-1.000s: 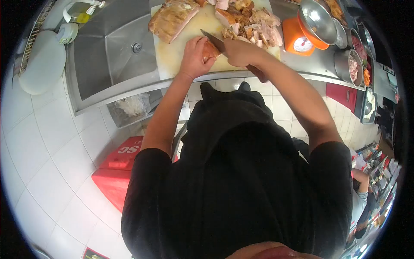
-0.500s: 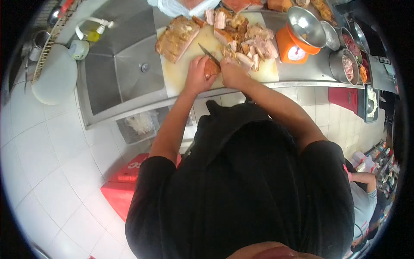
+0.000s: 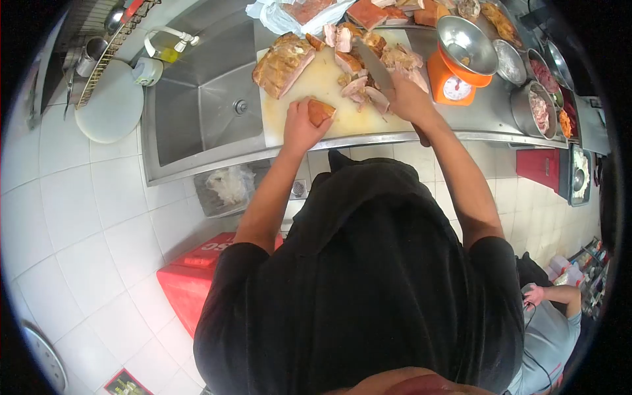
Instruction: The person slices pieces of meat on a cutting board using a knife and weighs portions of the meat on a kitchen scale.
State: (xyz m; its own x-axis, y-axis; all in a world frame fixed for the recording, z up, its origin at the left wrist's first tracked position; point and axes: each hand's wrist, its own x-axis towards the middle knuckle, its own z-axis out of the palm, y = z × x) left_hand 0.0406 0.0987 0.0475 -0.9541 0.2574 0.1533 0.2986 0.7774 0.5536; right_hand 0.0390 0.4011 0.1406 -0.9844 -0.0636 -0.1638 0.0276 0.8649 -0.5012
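My left hand (image 3: pixel 305 126) is closed round a browned piece of roast meat (image 3: pixel 321 112) near the front edge of the white cutting board (image 3: pixel 280 112). In my right hand (image 3: pixel 409 99) is a knife (image 3: pixel 372 64), its wide blade slanting up and left over the cut meat. Chopped meat pieces (image 3: pixel 355 89) lie beside and beneath the blade, partly hidden by it and by my hand. A large slab of roast meat (image 3: pixel 283 64) rests at the board's left, apart from both hands.
A steel sink (image 3: pixel 197 122) adjoins the board on the left. To the right stands an orange scale (image 3: pixel 454 89) carrying a metal bowl (image 3: pixel 466 46). Steel pots (image 3: pixel 532 112) of meat are farther right. Another person (image 3: pixel 553 336) is at the lower right.
My right hand has moved right with the knife, away from the piece in my left hand and over to the chopped meat. The left hand still grips its piece. The whole view has shifted slightly.
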